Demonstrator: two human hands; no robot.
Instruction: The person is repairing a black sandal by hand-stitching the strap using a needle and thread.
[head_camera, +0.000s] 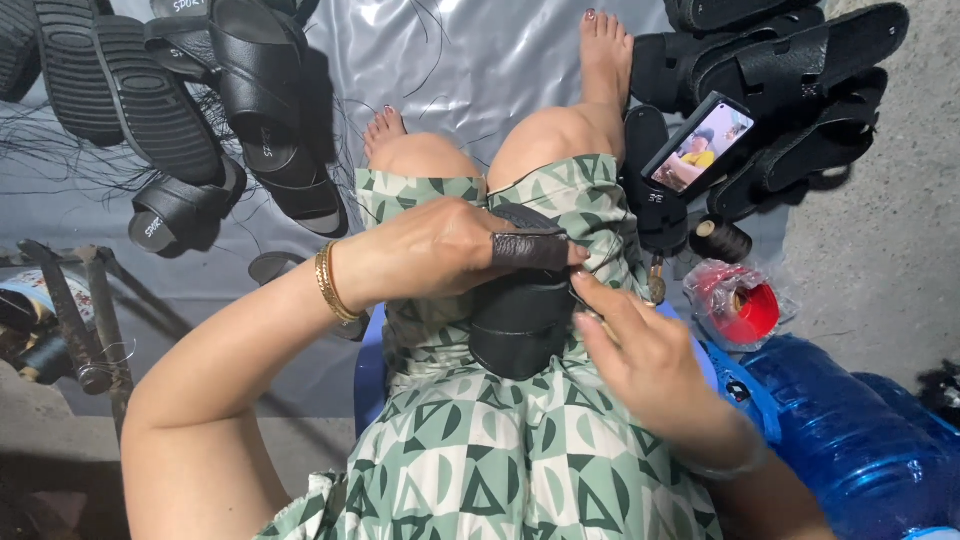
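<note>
A black sandal (520, 320) lies on my lap over a green patterned dress. My left hand (430, 250) grips its upper edge from the left; a dark leather guard wraps the index finger (530, 250), and a gold bangle sits on that wrist. My right hand (640, 350) rests against the sandal's right side with thumb and fingers pinched together near the strap. What those fingers pinch is too small to see. Most of the sandal's strap is hidden under my left hand.
Black sandals are piled at the upper left (240, 110) and upper right (790, 70) on a grey plastic sheet (470, 60). A phone (698, 143) leans on the right pile. A spool of black thread (720, 240), a red roll in plastic (745, 310) and a blue water jug (850, 440) sit to my right.
</note>
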